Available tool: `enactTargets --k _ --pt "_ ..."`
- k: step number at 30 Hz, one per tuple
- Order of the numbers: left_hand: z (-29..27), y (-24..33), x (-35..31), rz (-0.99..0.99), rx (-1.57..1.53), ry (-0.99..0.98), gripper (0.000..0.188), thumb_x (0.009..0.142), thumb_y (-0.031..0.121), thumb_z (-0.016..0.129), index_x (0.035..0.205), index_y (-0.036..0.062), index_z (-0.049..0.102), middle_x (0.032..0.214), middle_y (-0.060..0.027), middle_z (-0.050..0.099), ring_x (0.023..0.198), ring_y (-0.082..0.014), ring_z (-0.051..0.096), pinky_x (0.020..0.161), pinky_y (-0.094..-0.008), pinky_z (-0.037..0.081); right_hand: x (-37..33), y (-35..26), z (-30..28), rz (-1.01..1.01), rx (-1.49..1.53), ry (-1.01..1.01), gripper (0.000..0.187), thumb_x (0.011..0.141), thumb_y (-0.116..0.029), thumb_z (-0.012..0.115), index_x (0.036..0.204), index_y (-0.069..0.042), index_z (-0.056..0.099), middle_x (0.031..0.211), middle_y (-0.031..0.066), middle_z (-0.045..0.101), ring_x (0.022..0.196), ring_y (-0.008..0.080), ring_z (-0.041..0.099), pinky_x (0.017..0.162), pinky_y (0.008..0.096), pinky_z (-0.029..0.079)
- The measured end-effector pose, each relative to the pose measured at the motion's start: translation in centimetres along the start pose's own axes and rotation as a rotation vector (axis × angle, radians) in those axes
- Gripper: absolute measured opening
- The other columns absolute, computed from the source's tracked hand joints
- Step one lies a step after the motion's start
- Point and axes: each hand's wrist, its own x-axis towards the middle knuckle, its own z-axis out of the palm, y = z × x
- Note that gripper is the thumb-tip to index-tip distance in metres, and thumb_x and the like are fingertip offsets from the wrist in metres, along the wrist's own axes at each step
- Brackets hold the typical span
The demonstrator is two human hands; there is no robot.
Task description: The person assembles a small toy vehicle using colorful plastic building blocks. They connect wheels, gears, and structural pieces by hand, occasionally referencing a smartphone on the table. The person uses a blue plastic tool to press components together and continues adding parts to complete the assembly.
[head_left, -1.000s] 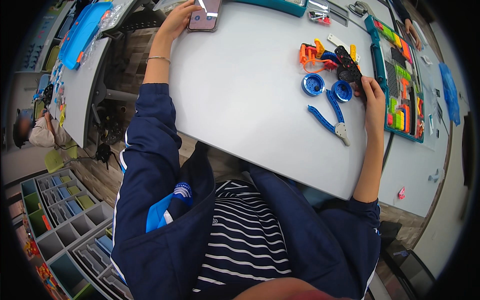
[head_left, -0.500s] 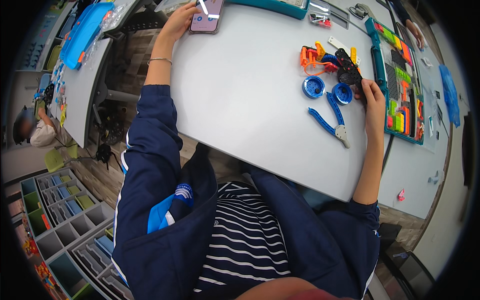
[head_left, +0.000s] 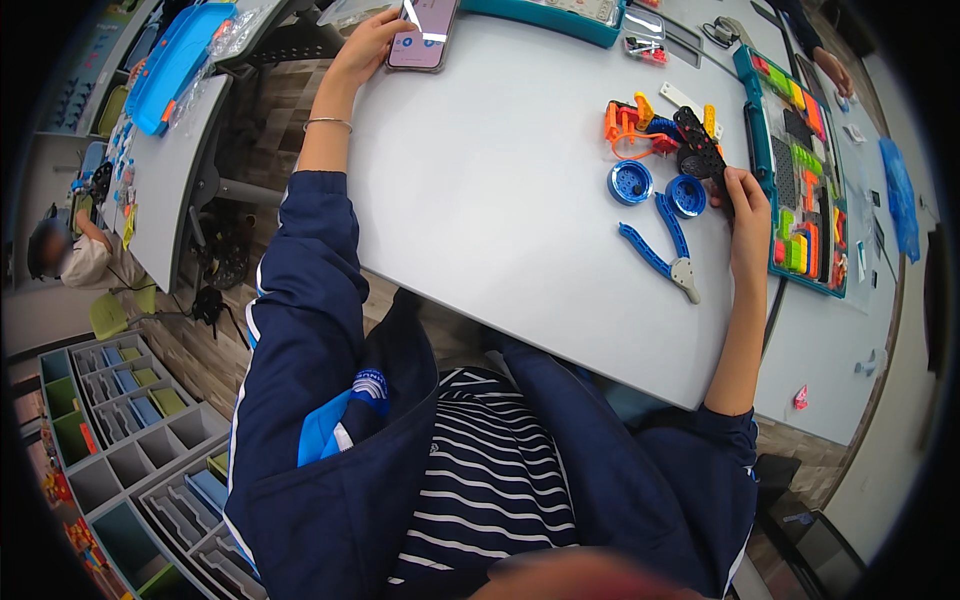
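Observation:
At the far left of the table, my left hand (head_left: 366, 48) grips the edge of a smartphone (head_left: 428, 52), thumb over its lit screen. Over on the right, the fingers of my right hand (head_left: 746, 200) are closed on the near end of a black perforated building piece (head_left: 698, 140). Its far end lies against a cluster of orange, yellow and red building parts (head_left: 630, 122). Two blue wheels (head_left: 630, 182) sit just left of that hand. Blue-handled pliers (head_left: 662, 250) with a grey head lie nearer to me, spread apart.
A teal case (head_left: 778, 170) of colourful building parts stands along the right edge. Another teal tray (head_left: 560, 20) is at the far edge, beside a small transparent box (head_left: 645, 42) with red parts. Other people sit or reach at the far left and far right.
The whole view has shifted slightly. Both hands keep their holds, and the parts on the table lie as before.

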Motion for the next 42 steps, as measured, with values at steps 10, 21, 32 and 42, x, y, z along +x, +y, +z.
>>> enactTargets --k 10,21,32,42 --pt "-0.2 -0.9 0.8 -0.02 0.002 0.147 0.037 0.1 0.022 0.061 0.13 0.0009 0.059 0.114 -0.0018 0.068 0.1 -0.008 0.064 0.085 -0.0229 0.052 -0.1 -0.1 0.0 0.002 0.023 -0.006 0.024 0.101 -0.03 0.061 0.102 -0.006 0.067 0.089 -0.0005 0.066 0.078 0.0063 0.055 0.076 0.0212 0.044" --pt "1.8 0.4 0.2 0.007 0.077 0.159 0.035 0.095 0.028 0.07 0.119 0.0027 0.065 0.106 -0.0005 0.07 0.095 -0.0069 0.066 0.081 -0.0209 0.051 -0.1 -0.1 0.1 -0.012 0.018 -0.009 0.025 0.102 -0.03 0.06 0.1 -0.006 0.067 0.087 -0.0007 0.064 0.077 0.0066 0.053 0.075 0.0215 0.043" --pt "2.8 0.3 -0.2 0.046 0.037 0.284 0.018 0.097 0.015 0.056 0.09 0.0049 0.068 0.073 -0.0004 0.062 0.06 -0.0091 0.056 0.052 -0.0243 0.043 -0.2 -0.4 0.2 -0.003 0.019 0.002 0.024 0.102 -0.029 0.06 0.1 -0.006 0.067 0.087 -0.0012 0.064 0.077 0.0062 0.053 0.075 0.0214 0.043" --pt "2.6 1.2 -0.7 0.002 -0.08 0.147 0.02 0.098 0.014 0.06 0.111 0.0008 0.064 0.09 -0.004 0.067 0.074 -0.0111 0.063 0.062 -0.025 0.05 -0.1 -0.2 0.1 0.007 0.001 -0.004 0.025 0.102 -0.029 0.059 0.1 -0.006 0.067 0.088 -0.0009 0.065 0.078 0.0065 0.053 0.076 0.0218 0.043"
